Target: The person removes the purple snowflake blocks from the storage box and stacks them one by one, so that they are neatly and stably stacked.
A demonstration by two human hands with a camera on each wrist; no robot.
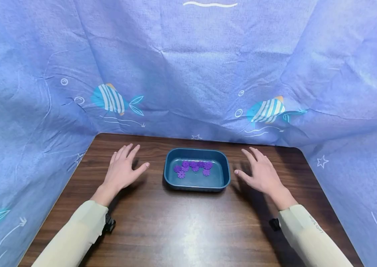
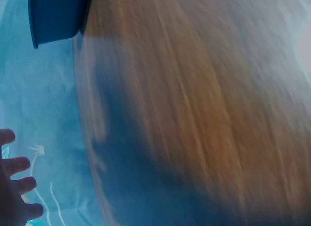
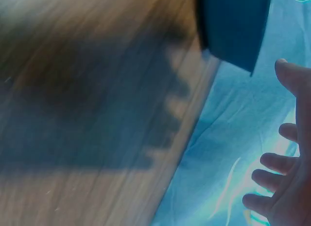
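Note:
A dark blue rectangular tray [image 1: 195, 186] sits on the wooden table, with several purple flower-shaped or gear-shaped pieces [image 1: 181, 174] inside it, mostly toward its left and middle. To the left of the tray, the left hand [image 1: 121, 171] hovers with spread fingers and holds nothing. On the other side, the right hand [image 1: 261, 174] is also raised above the table, fingers apart and nothing in them, its thumb near the tray's right wall. Part of the tray shows in the left wrist view [image 2: 56, 17] and in the right wrist view [image 3: 235, 29].
The brown table [image 1: 161, 230] ends at a blue cloth [image 1: 188, 74] printed with fish, hanging behind and at both sides. Hand shadows fall on the wood. A small black device [image 1: 109, 223] is at the left wrist, another [image 1: 274, 224] at the right.

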